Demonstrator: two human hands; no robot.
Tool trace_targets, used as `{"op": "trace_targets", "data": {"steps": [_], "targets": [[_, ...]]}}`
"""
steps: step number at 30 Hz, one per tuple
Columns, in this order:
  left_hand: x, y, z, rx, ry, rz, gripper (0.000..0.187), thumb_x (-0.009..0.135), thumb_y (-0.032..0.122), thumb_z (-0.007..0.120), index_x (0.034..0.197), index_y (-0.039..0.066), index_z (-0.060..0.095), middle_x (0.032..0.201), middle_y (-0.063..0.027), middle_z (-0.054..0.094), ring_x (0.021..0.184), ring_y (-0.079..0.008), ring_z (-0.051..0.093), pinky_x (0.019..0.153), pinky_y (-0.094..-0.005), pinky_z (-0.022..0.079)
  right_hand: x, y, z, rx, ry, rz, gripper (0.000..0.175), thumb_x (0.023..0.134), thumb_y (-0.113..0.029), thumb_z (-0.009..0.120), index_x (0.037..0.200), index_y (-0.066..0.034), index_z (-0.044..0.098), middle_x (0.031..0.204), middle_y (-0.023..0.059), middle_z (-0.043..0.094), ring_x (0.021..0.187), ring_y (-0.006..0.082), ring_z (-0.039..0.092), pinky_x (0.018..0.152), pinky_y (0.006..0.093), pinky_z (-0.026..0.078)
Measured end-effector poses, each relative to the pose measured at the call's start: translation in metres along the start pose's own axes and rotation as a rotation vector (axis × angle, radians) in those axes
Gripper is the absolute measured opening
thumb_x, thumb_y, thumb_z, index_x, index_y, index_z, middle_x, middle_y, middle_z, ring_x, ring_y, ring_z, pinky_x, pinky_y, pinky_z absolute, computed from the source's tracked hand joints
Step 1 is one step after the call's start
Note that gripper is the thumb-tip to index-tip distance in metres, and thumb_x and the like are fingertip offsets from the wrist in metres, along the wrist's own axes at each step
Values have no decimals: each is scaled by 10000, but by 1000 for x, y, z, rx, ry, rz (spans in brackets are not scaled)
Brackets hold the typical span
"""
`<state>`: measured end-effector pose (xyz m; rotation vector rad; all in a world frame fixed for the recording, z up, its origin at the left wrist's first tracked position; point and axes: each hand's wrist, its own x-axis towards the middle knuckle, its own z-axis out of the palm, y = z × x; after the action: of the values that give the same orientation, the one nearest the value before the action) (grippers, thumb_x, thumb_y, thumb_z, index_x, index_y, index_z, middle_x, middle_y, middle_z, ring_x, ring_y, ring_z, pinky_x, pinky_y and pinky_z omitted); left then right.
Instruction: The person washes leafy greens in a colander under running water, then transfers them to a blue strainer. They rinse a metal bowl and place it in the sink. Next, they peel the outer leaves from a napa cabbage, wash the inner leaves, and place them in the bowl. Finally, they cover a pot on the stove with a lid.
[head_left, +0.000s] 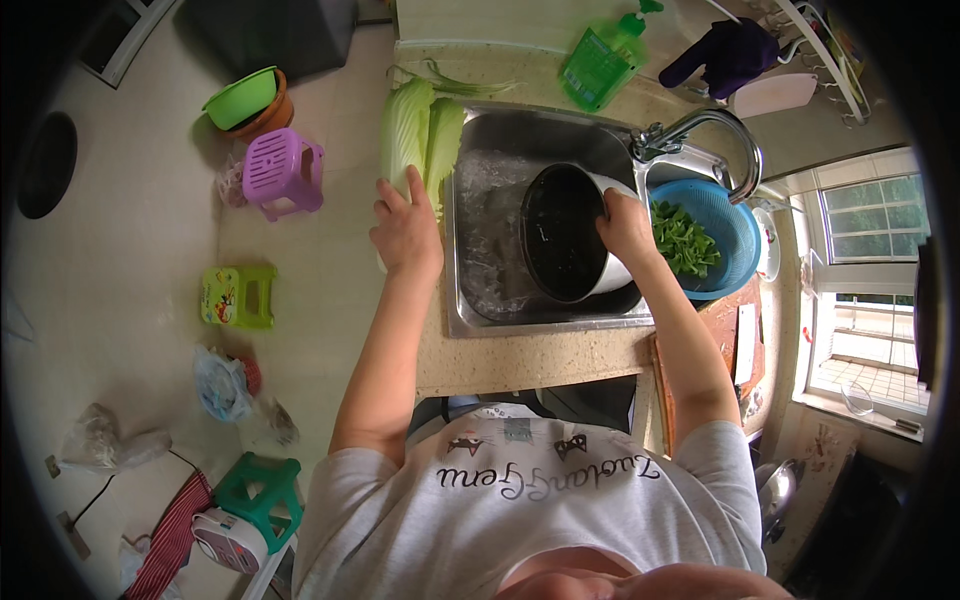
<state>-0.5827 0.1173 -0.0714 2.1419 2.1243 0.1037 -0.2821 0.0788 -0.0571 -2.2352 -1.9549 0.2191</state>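
Note:
Over the steel sink (551, 328) my right hand (628, 226) grips the rim of a pot (566, 232) with a dark inside and a pale outside, tipped on its side. Water with foam (487, 262) covers part of the sink bottom. My left hand (409, 225) rests its spread fingers on pale green cabbage leaves (409, 124) at the counter's left end; whether it grips them is hard to tell. Scallions (465, 86) lie behind the leaves. Leafy greens (684, 240) sit in a blue plastic colander (739, 240) beside my right forearm.
A chrome faucet (731, 116) arches over the sink's right side. Behind stands a green pump bottle (604, 64). A cleaver (744, 341) lies on a wooden cutting board (716, 315) at the right. Stools, one of them purple (277, 169), stand on the floor at the left.

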Motion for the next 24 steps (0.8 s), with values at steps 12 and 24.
{"op": "trace_targets", "data": {"steps": [12,24], "targets": [[-8,-1,-15,-33,4,25,835,784,190,741,1473,146,272,1473,-241,257,1224,-388,447,864,-495,494,-9,-20,-55,-113,107,-240,149,763,-57,620,878,-71,527,819,160,629,797,400,618,669,471,507],[-14,67,40,-321,-498,537,302,849,60,587,1129,-45,542,1234,-245,526,1057,-409,586,885,-444,517,-12,6,-105,-181,442,-512,134,740,-46,640,791,-115,536,686,52,547,609,257,591,510,359,462]]}}
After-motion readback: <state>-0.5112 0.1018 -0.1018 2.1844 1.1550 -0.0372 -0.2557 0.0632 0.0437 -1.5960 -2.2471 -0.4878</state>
